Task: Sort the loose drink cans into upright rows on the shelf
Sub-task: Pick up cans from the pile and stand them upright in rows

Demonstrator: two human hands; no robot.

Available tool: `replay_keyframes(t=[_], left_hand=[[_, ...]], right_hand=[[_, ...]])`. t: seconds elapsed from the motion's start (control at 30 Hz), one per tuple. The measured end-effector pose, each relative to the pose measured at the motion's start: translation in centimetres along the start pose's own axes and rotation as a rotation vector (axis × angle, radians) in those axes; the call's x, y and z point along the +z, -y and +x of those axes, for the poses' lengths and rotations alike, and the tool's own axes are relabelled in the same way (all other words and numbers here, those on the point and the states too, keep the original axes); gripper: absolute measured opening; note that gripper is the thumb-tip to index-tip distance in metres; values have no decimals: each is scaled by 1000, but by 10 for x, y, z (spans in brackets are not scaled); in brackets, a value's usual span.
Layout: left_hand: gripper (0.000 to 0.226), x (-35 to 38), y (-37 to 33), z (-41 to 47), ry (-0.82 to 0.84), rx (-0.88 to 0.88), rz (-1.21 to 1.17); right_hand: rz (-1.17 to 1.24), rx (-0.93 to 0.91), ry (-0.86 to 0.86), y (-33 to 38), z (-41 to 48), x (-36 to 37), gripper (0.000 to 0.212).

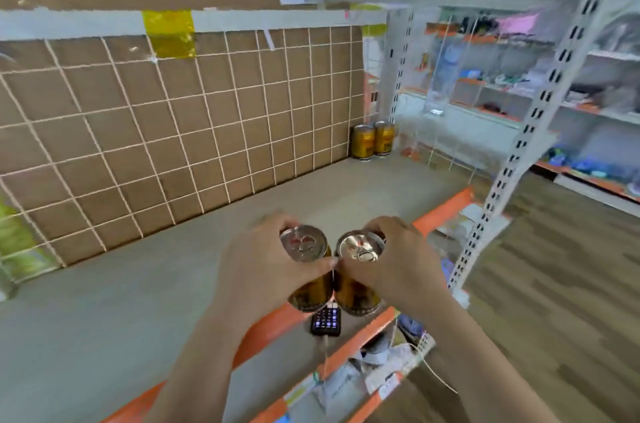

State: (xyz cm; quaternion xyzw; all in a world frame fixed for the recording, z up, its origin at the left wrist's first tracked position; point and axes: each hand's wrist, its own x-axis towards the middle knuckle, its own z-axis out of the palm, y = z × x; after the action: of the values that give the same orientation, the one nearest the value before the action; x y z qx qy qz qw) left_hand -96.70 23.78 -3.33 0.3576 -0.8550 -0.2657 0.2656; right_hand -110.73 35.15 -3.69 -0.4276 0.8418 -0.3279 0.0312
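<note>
Our left hand wraps its fingers round the left can; our right hand wraps round the right can. Both gold cans are upright and touching, above the front edge of the shelf. They look like smooth, rigid, thin-walled metal, likely slippery, so we judge a firm mid-body grip safest. 2 more cans stand upright in the far corner.
</note>
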Motion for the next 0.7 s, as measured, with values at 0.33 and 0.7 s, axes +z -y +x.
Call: replay_keyframes(t=[0.33, 0.7], left_hand=[[60, 111, -34, 134, 42, 40, -121], [60, 181, -54, 274, 83, -19, 142]], right_hand=[[-16, 102, -42, -109, 125, -39, 60], [-93, 141, 43, -163, 275, -39, 67]])
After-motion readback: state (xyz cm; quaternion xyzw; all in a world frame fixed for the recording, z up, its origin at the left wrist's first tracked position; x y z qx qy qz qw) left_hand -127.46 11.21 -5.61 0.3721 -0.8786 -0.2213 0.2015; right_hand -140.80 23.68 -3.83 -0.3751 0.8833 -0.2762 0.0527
